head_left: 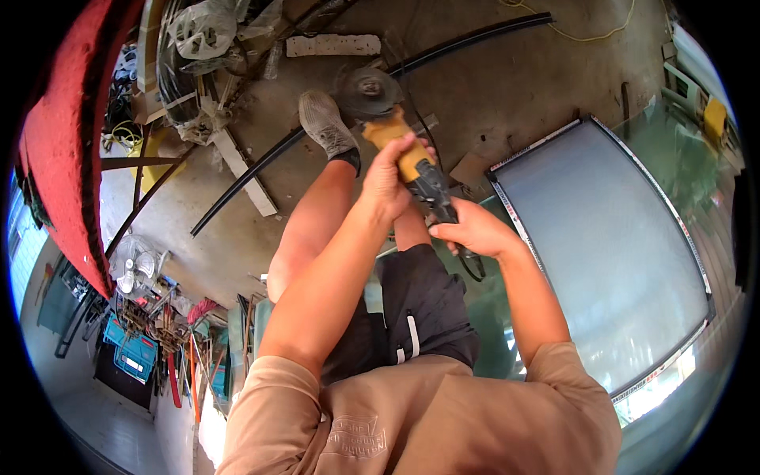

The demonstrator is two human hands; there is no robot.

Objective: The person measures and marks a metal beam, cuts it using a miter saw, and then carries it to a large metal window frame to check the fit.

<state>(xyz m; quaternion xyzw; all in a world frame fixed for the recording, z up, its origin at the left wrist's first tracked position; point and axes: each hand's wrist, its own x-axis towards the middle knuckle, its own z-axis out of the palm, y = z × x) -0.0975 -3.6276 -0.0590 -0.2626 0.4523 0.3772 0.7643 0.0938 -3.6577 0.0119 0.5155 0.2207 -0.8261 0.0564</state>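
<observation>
left hand [388, 178] wrapped tight round yellow body of angle grinder [396, 138] | right hand [475, 229] closed on its black rear handle (fingers curled under) | disc above black strip [261, 170]

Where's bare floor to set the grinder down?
Bare concrete floor lies beyond the angle grinder, between the curved black strip and the glass panel. Both the left hand and right hand grip the grinder. Crowded at far left around the fan and bundled scrap.
</observation>
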